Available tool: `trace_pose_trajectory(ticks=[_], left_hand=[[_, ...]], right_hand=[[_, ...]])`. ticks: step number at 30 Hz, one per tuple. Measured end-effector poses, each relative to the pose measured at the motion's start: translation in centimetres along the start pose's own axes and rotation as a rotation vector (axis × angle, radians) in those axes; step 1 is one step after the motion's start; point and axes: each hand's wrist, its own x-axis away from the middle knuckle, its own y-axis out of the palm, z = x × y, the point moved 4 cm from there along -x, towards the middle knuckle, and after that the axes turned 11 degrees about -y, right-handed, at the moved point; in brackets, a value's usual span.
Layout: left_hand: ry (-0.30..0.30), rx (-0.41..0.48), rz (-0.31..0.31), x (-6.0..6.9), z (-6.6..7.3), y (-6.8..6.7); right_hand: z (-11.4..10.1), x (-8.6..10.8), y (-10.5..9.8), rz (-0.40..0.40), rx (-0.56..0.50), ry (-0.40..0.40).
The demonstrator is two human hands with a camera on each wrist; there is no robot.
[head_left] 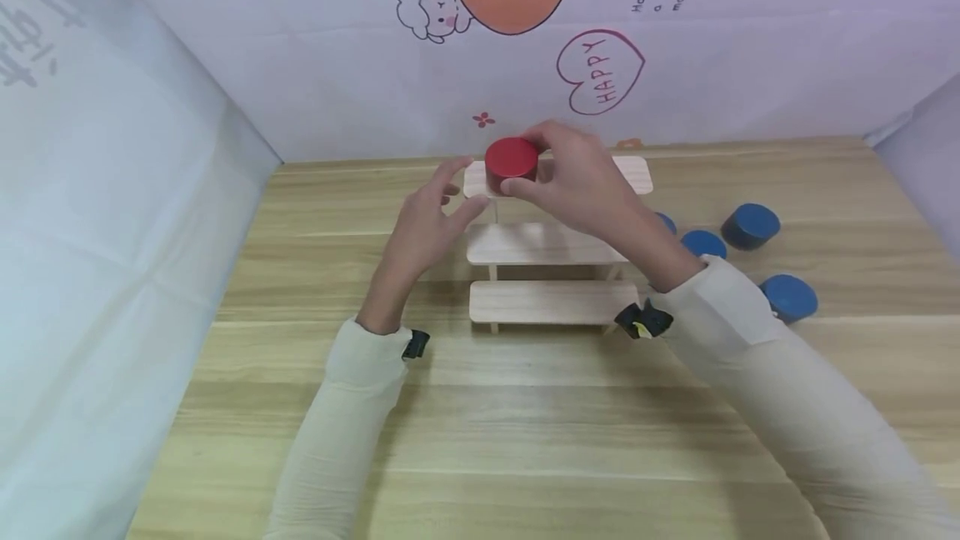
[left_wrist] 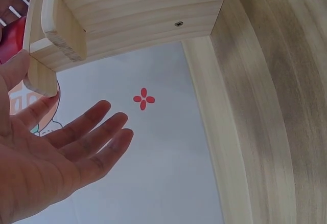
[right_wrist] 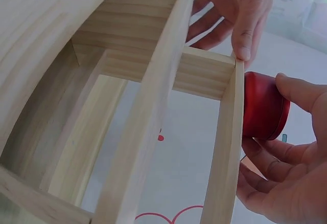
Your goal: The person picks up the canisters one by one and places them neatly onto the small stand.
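Observation:
A red round tin (head_left: 512, 158) with a flat lid stands upright on the top tier of a pale wooden three-tier shelf (head_left: 551, 302), near its left end. My right hand (head_left: 581, 177) holds the tin from its right side between thumb and fingers; the right wrist view shows this grip on the red tin (right_wrist: 263, 106) from below. My left hand (head_left: 423, 227) is at the left end of the top tier, fingers spread and holding nothing. In the left wrist view, the thumb and index finger of my left hand (left_wrist: 56, 157) meet the end of the board.
Several blue round tins, one of them a blue tin (head_left: 750, 226) farther back and another blue tin (head_left: 789, 297) nearer, stand right of the shelf, partly behind my right arm. A printed white cloth (head_left: 337, 65) hangs behind the wood-grain table (head_left: 480, 440). More cloth (head_left: 112, 190) hangs at the left.

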Motion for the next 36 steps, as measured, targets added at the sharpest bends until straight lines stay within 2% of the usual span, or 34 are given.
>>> trace_pose_trajectory(ticks=[11,24,36], left_hand=[[-0.006,0.008,-0.005,0.1,0.0,0.0],[0.001,0.001,-0.006,0.0,0.1,0.0],[0.008,0.024,-0.007,0.0,0.1,0.0]], right_hand=[[0.4,0.1,0.3,-0.026,-0.004,0.023],[0.7,0.6,-0.4,-0.013,0.012,-0.049],[1.8,1.8,-1.6,-0.001,-0.002,-0.048]])
